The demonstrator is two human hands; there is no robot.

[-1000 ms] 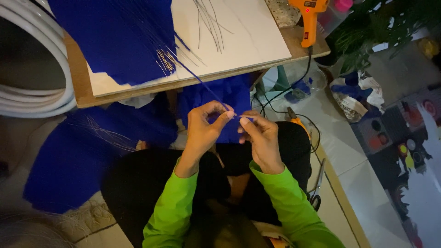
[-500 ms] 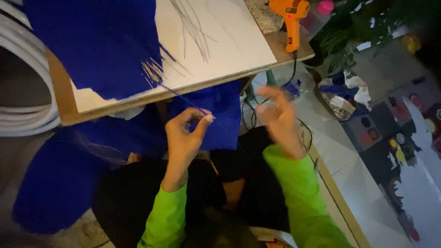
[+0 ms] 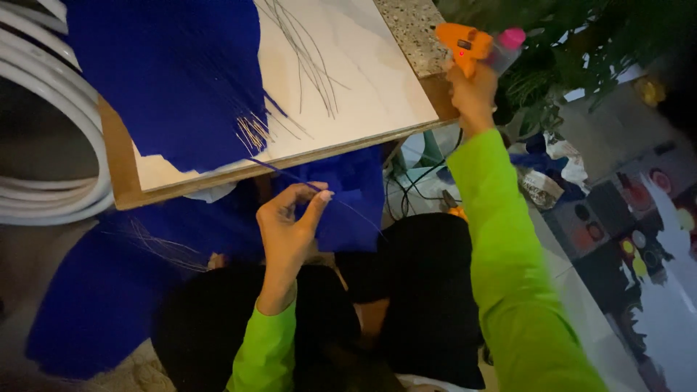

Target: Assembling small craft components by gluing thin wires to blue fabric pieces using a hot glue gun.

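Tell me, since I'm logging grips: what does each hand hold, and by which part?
The left hand pinches a thin blue strand near its end; the right hand grips the orange glue gun by its handle.

No pkgs, labels, signs or screens clearly visible anywhere in view.
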